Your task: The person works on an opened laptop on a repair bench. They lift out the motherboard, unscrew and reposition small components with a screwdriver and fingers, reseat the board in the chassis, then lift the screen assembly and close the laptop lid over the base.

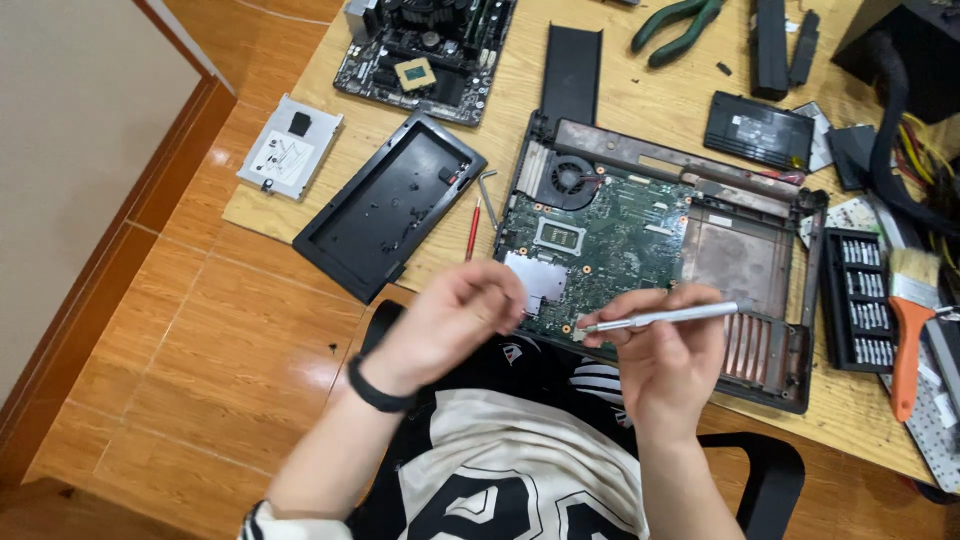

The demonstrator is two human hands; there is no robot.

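Much of the dismantling already shows in the head view: the opened black laptop base point(770, 330) lies on the wooden worktop point(640, 110) with its green main circuit board point(610, 240) and round black cooling fan point(572, 178) laid bare. A long black plastic cover panel point(385, 205) rests apart to the left of the base, beside a thin red-handled tool point(473, 230). A flat black rectangular battery pack point(758, 130) lies well apart beyond it. The board itself sits seated in the base, so its removal appears not yet done.

The right hand point(655, 360) has its fingers clenched around a slim silver metal screwdriver point(665, 317), held nearly level with its tip pointing left over the near edge of the board. The left hand point(455, 320), with a black band at the wrist, hovers just beside that tip, its fingers pinched together; whether they grip a screw cannot be told.

A black tray of silver screwdriver bits point(860, 300) and an orange-handled paintbrush point(910, 330) lie to the right of the base.
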